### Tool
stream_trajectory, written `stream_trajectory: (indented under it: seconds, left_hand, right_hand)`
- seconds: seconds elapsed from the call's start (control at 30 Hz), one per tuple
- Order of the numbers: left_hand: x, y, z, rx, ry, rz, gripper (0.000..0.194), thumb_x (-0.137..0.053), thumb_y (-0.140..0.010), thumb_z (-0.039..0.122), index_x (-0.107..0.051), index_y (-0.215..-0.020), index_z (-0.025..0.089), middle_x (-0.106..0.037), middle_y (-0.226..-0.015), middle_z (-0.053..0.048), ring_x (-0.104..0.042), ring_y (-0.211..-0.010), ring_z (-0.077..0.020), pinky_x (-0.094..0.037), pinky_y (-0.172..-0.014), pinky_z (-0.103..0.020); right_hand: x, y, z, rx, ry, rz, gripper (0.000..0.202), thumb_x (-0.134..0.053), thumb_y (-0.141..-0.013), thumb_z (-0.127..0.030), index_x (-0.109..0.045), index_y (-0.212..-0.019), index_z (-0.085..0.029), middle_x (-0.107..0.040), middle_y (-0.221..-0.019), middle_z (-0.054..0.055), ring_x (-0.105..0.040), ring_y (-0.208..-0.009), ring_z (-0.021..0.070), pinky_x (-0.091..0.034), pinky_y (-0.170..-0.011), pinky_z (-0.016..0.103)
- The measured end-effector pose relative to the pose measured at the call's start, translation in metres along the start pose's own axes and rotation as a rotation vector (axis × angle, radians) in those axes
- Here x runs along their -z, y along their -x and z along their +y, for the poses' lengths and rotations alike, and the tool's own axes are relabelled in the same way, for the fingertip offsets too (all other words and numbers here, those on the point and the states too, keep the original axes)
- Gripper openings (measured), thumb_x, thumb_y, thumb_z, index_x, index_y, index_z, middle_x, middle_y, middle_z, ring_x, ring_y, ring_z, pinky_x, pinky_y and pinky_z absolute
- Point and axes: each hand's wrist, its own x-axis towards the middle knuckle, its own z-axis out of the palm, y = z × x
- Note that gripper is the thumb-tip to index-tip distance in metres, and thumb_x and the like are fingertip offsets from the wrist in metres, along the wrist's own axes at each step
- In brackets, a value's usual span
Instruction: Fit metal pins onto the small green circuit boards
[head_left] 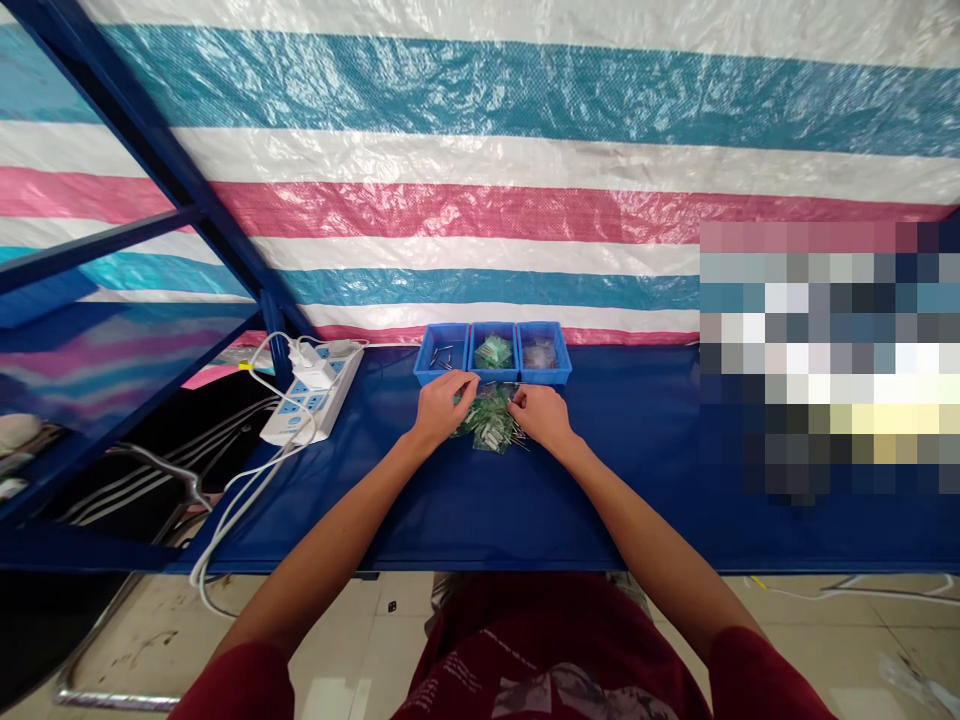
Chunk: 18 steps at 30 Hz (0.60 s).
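My left hand [444,408] and my right hand [541,414] face each other over a pile of small green-tinted plastic bags [491,432]. Fingers and thumb are pinched together on each hand. Between the fingertips stretches the edge of a small clear plastic bag [498,390]; its contents are too small to tell. Thin metal pins or screws [519,436] lie among the pile by my right hand. Just behind stand three blue bins: the left bin [429,377] holds a few screw-like metal pieces, the middle one green bags [494,351], the right one clear bags [538,353].
A white power strip [319,395] with a plugged-in adapter and loose cables lies at the left of the blue table [480,520]. A blue metal frame [172,170] rises there. Striped plastic sheeting [480,215] hangs behind. The right side is pixelated.
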Motion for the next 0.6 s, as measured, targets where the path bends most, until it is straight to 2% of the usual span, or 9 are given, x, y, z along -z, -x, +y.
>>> stream_trajectory:
  seconds: [0.1, 0.23, 0.4, 0.6]
  left_hand:
    - [0.0002, -0.0001, 0.0005, 0.006, 0.003, -0.002, 0.026, -0.046, -0.096, 0.028, -0.067, -0.088, 0.017, -0.07, -0.078, -0.005, -0.062, -0.067, -0.0143, -0.047, -0.063, -0.024]
    - [0.0001, -0.0002, 0.0005, 0.012, 0.004, -0.005, 0.026, -0.046, -0.097, 0.029, -0.068, -0.088, 0.017, -0.07, -0.077, -0.005, -0.062, -0.066, -0.014, -0.047, -0.063, -0.024]
    - [-0.0002, 0.0, 0.001, 0.007, 0.022, 0.006, 0.027, -0.046, -0.097, 0.029, -0.068, -0.089, 0.016, -0.07, -0.078, -0.005, -0.062, -0.066, -0.0142, -0.047, -0.063, -0.024]
    - [0.0012, -0.0018, 0.0034, -0.005, 0.033, -0.005, 0.028, -0.047, -0.097, 0.033, -0.068, -0.089, 0.017, -0.068, -0.075, -0.004, -0.06, -0.064, -0.0136, -0.048, -0.066, -0.025]
  right_hand:
    - [0.0011, -0.0006, 0.0005, -0.02, -0.151, 0.087, 0.013, -0.058, -0.08, -0.027, -0.065, -0.071, -0.02, -0.071, -0.075, 0.004, -0.064, -0.073, 0.0191, -0.041, -0.063, 0.027]
    - [0.0042, -0.0012, 0.0009, -0.02, -0.573, 0.203, 0.018, -0.056, -0.078, -0.034, -0.06, -0.068, -0.02, -0.067, -0.063, 0.001, -0.061, -0.059, 0.0159, -0.045, -0.06, 0.026]
    - [0.0017, -0.0001, -0.0022, -0.063, -1.102, 0.111, 0.016, -0.059, -0.072, -0.034, -0.058, -0.074, -0.019, -0.068, -0.061, 0.001, -0.061, -0.048, 0.0146, -0.049, -0.05, 0.026]
    - [0.0003, -0.0003, -0.0069, -0.126, -1.323, 0.055, 0.021, -0.068, -0.064, -0.037, -0.061, -0.071, -0.019, -0.069, -0.062, 0.003, -0.066, -0.053, 0.0165, -0.054, -0.054, 0.028]
